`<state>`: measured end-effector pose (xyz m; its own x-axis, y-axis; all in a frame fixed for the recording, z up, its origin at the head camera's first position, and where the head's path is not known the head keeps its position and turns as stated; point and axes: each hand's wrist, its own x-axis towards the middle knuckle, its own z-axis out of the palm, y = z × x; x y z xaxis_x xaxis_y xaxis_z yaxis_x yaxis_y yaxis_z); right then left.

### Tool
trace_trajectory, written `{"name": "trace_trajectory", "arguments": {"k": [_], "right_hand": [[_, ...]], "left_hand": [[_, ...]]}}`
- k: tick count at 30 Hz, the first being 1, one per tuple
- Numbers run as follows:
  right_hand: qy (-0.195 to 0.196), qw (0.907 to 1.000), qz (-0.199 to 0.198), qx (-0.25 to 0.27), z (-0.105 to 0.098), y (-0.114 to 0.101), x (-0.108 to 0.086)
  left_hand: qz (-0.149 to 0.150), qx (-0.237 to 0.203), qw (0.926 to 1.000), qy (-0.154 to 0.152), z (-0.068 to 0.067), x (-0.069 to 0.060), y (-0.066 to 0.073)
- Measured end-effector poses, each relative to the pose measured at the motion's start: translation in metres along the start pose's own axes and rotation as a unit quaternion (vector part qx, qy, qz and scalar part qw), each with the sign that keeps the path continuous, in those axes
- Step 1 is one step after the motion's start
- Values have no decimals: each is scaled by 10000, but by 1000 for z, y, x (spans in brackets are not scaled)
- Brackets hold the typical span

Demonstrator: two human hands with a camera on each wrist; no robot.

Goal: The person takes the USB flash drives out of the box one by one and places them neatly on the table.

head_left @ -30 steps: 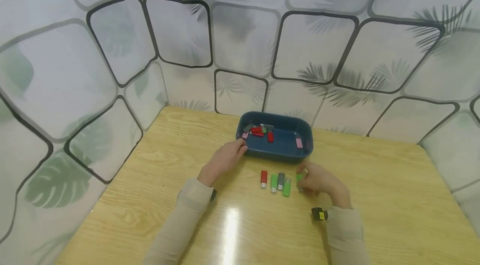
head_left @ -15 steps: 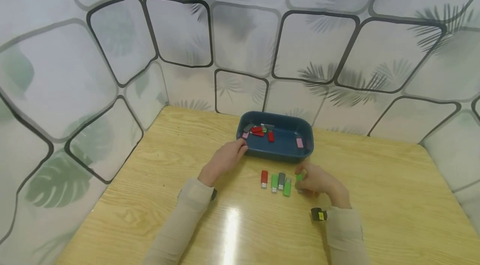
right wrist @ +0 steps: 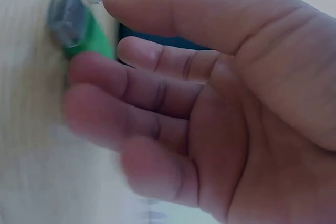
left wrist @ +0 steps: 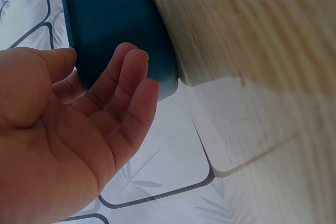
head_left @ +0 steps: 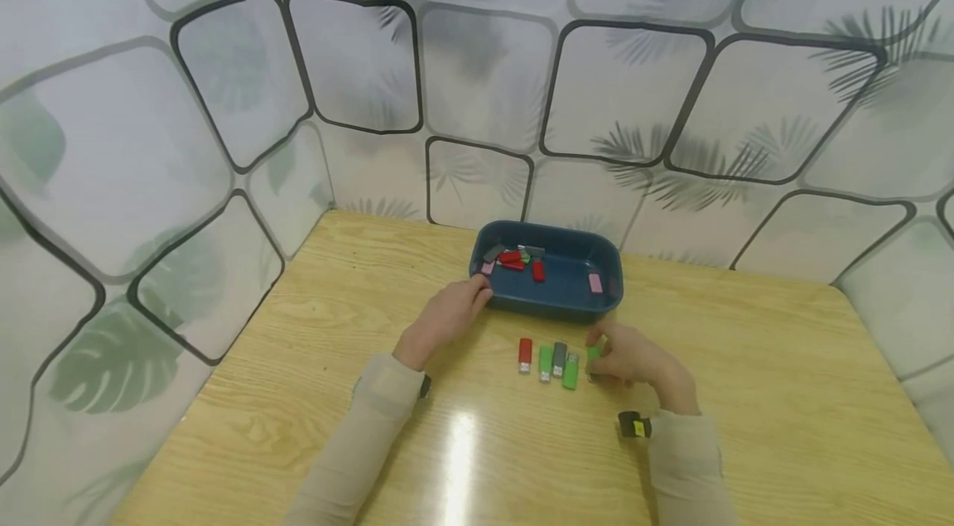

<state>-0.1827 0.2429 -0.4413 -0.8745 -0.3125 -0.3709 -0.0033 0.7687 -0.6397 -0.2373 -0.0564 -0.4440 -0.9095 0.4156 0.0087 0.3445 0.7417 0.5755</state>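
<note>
In the head view, my left hand (head_left: pixel 447 315) grips the near left rim of a dark blue plastic bin (head_left: pixel 547 306). The left wrist view shows its thumb and index finger at the bin wall (left wrist: pixel 126 14), the other fingers bent loosely. My right hand (head_left: pixel 633 356) has its fingers curled round a green USB stick (head_left: pixel 593 353) on the table, partly hidden by the fingers. Its clear-capped end (right wrist: pixel 67 17) shows in the right wrist view. To its left lie a red USB stick (head_left: pixel 525 354), a green one (head_left: pixel 546 362), a grey one (head_left: pixel 559 359) and another green one (head_left: pixel 570 374).
Inside the bin lie several USB sticks, among them a red one (head_left: pixel 538 271) and a pink one (head_left: pixel 595 283). The bin stands near the back of the wooden table (head_left: pixel 760 393), close to a patterned wall covering (head_left: pixel 477 70).
The green USB stick at my right hand has shifted very slightly left, towards the row. My left hand stays at the bin rim.
</note>
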Motion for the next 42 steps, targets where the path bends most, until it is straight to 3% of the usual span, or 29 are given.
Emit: {"name": "trace_trajectory", "arguments": {"k": [4,7,12,17,22,32,42], "right_hand": [[-25,9999,-105,-6,-6,-8,-8],[179,9988,-447,13,-12,-15,-15],[1072,9889,-1024,34,-21,-23,-17],[2119,9690,-1269,-70,-22,-27,-12],[2642,9543,-1380,-230,-19,-29,-1],[2748,9506,-1276,-676,-22,-29,34],[2400,9601,-1049,-978,-28,-30,60]], "left_hand": [[21,3,10000,-8,1,0,0],[51,-5,10000,-19,1,0,0],[39,-5,10000,13,1,1,-1],[77,19,9999,75,0,1,-3],[28,5,10000,45,2,3,-3],[17,35,10000,57,0,3,-1],[52,-14,10000,36,0,2,0]]}}
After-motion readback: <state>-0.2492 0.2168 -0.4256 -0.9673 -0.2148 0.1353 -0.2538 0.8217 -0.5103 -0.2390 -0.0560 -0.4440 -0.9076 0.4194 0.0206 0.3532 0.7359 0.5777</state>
